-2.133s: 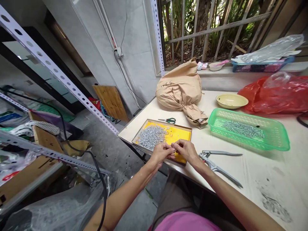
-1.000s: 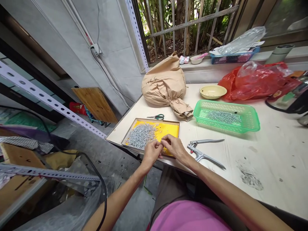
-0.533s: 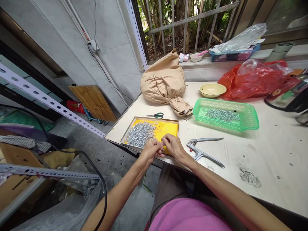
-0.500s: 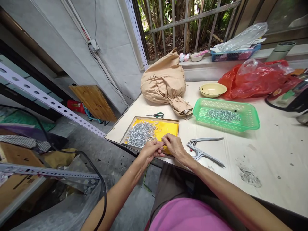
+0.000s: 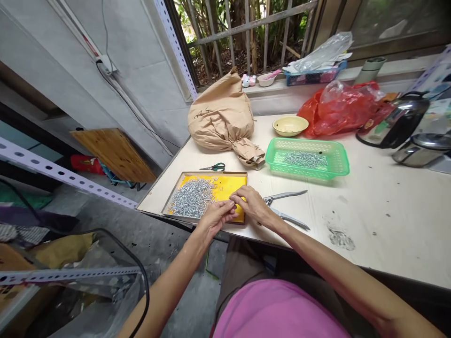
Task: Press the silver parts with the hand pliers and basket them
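Note:
My left hand (image 5: 217, 215) and my right hand (image 5: 251, 204) meet over the front right part of a shallow tray (image 5: 243, 175) with a yellow bottom. Both are closed in a pinch, fingertips together; whatever lies between them is too small to name. A heap of small silvery screw-like metal pieces (image 5: 192, 197) fills the tray's left half, and a few loose ones lie on the yellow. Just right of my right hand rests a grey pair of hand pliers or shears (image 5: 291, 219), its handles spread. Green-handled scissors (image 5: 219, 167) lie behind the tray.
A green plastic basket (image 5: 343, 164) holds more metal pieces. Behind stand a tied brown paper bag (image 5: 220, 117), a cream bowl (image 5: 291, 126), a red plastic bag (image 5: 338, 110) and a kettle (image 5: 398, 122). A perforated metal rail (image 5: 70, 173) slants on the left.
The view has turned to the right, so everything sits further left in the picture. My hands stay pinched together over the tray, with the fingertips slightly shifted.

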The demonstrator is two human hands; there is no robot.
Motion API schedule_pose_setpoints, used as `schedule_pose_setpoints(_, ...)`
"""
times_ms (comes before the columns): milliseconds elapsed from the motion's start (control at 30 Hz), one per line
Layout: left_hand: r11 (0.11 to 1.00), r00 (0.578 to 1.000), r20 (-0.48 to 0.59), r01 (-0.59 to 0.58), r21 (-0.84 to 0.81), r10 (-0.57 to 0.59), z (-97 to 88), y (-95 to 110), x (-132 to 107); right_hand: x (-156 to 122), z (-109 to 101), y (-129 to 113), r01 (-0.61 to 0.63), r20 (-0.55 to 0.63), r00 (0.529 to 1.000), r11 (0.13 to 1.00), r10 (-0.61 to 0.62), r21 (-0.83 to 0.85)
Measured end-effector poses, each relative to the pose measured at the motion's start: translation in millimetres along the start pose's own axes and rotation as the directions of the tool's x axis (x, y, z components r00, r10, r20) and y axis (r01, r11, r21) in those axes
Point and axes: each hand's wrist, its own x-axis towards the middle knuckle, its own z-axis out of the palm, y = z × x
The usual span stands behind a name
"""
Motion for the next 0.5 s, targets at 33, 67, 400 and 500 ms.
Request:
schedule_pose_setpoints(33,1.0,1.0,0.001,0.003,-0.016,-0.003,5.2,0,1,-2,-5,0,-0.005,-0.015,1.0,1.0,0.005,0.006)
schedule_pose_setpoints(67,1.0,1.0,0.005,0.01,-0.021,-0.01,11.0,-1,2,-5,-12,1,-0.008,-0.022,1.0,1.0,0.008,0.009)
schedule_pose_setpoints(400,0.919,0.999,0.038,-0.017,0.394,0.002,61.7,-31,19,-112,-81,34,-0.152,-0.003,0.985,0.849,0.174,-0.506)
schedule_pose_setpoints(500,0.814,1.0,0.023,-0.003,0.581,-0.012,67.2,-33,28,-133,-91,47,-0.157,0.015,0.977,0.765,0.212,-0.625)
